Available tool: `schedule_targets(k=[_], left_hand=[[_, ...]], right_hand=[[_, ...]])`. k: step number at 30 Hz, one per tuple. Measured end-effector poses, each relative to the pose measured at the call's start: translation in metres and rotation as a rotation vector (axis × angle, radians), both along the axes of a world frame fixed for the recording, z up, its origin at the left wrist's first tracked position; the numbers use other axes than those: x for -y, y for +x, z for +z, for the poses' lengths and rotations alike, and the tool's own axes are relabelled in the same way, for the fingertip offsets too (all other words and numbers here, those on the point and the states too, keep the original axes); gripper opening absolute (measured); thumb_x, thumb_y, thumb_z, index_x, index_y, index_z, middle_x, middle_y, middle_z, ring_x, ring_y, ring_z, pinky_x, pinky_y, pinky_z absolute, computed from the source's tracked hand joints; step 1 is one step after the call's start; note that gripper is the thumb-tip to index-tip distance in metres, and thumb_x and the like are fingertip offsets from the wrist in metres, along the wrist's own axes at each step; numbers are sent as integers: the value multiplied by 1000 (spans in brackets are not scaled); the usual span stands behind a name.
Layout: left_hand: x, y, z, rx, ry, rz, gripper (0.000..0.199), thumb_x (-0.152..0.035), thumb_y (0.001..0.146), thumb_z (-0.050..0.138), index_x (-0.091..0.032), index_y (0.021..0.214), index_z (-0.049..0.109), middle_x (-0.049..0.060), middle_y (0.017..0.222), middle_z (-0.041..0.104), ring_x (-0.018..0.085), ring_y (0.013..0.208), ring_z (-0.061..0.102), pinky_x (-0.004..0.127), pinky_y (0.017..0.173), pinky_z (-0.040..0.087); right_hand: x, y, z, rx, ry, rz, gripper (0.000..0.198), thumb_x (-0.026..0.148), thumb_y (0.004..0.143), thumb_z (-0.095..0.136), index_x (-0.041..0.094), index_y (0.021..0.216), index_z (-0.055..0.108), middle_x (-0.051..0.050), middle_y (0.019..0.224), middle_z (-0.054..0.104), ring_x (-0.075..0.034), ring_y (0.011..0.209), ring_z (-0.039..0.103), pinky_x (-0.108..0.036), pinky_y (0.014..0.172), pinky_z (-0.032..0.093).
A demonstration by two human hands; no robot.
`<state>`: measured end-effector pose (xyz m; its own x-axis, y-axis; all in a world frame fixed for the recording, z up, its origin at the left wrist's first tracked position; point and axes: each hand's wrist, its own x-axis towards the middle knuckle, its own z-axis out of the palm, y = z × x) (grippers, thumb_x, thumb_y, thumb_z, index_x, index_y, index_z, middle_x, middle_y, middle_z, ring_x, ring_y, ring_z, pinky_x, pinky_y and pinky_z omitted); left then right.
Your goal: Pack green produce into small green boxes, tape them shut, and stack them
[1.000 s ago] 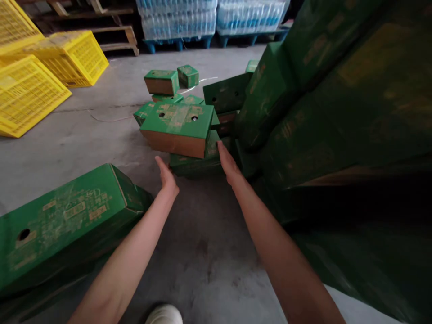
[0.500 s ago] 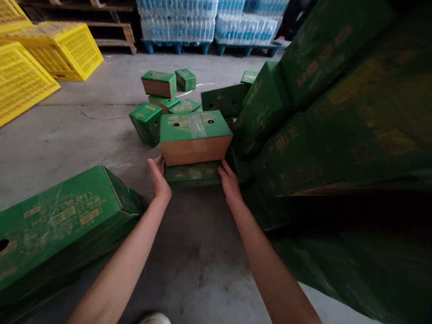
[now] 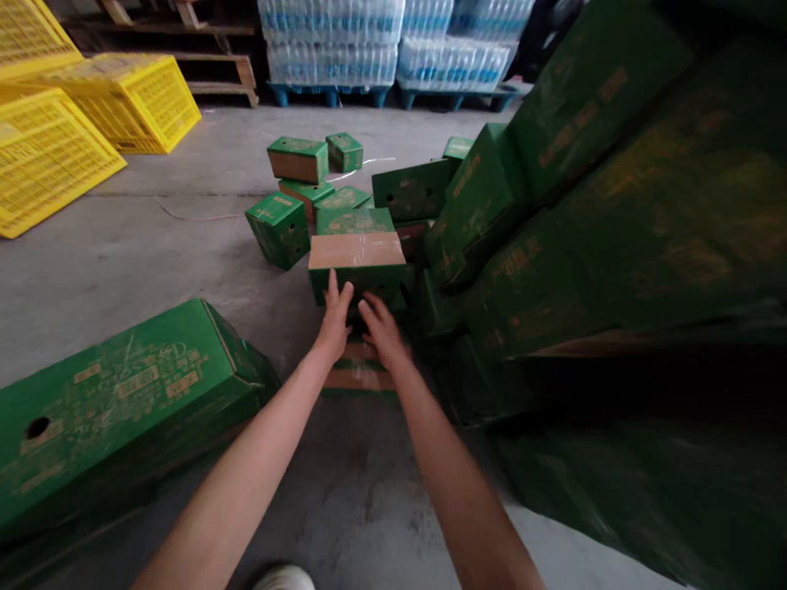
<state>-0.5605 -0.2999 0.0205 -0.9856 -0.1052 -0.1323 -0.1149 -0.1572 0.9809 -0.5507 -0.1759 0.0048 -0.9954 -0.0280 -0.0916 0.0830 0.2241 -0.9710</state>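
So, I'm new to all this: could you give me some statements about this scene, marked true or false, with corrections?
1. The left hand and right hand are at the near side of a brown-banded green box. True.
2. Wooden barrels stand at the picture's left edge. False: yellow crates are there.
3. Bottle packs sit on blue pallets. True.
4. The right hand grips a knife. False: no tool shows in it.
5. The large lower-left box has a dark hole. True.

Yellow crates (image 3: 132,102) near wooden pallets (image 3: 245,74), packs of bottles (image 3: 332,59) atop blue pallets (image 3: 332,97) at the back.
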Motion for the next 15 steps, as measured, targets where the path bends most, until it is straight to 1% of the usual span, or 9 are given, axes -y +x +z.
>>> schedule_targets(k=[1,3,5,7,9,11,12,14,15], left_hand=[[-2,6,-8,-19,-99,-9,74,-70,100,52,-41,165,34,4,175,32,25,161,32,48,128,31],[3,21,-28,-38,-336,48,71,-64,101,54,-28,162,42,10,171,39,26,160,32,44,131,24],[17,39,-52,74,-529,121,74,-60,98,59,-19,159,45,17,169,40,30,160,32,46,132,22],[33,55,-72,284,-559,98,79,-62,95,62,-16,157,45,21,164,46,35,155,41,50,128,31],[44,70,-84,434,-451,-16,76,-67,94,60,-18,151,52,20,149,62,37,140,57,50,118,44],[49,87,-86,450,-347,-101,69,-71,94,56,-21,140,62,15,129,73,35,125,68,49,109,52],[51,100,-86,414,-323,-115,66,-72,94,54,-21,135,65,13,126,75,34,124,68,49,110,52],[55,135,-84,313,-314,-111,63,-73,95,51,-23,130,68,11,139,70,33,138,60,49,119,44],[59,157,-85,252,-303,-109,63,-72,98,46,-24,131,69,9,152,62,31,149,50,48,126,37]], right_hand=[[5,13,-12,-32,93,43,45,50,104,52,28,140,69,-10,147,66,-31,132,64,-52,112,49],[3,39,-34,-130,294,67,36,37,102,55,21,126,76,-13,137,72,-33,139,57,-51,120,42],[-14,58,-48,-176,469,-11,34,35,97,64,18,124,76,-15,141,69,-35,149,45,-54,124,35],[-37,68,-52,-104,564,-94,40,41,92,72,18,125,75,-17,142,66,-38,147,47,-56,121,38],[-56,73,-51,-13,565,-105,43,49,89,74,19,120,76,-17,133,69,-36,132,59,-52,114,45],[-70,82,-45,15,504,-88,43,58,93,65,19,107,78,-14,115,73,-31,114,68,-46,105,50],[-75,90,-42,15,462,-79,47,63,96,59,20,99,78,-12,106,74,-30,107,70,-44,101,51],[-83,116,-36,20,359,-63,57,70,98,49,22,89,77,-9,97,75,-28,100,71,-40,94,53],[-87,133,-34,42,308,-48,60,73,98,47,22,84,76,-8,95,77,-27,98,72,-38,92,53]])
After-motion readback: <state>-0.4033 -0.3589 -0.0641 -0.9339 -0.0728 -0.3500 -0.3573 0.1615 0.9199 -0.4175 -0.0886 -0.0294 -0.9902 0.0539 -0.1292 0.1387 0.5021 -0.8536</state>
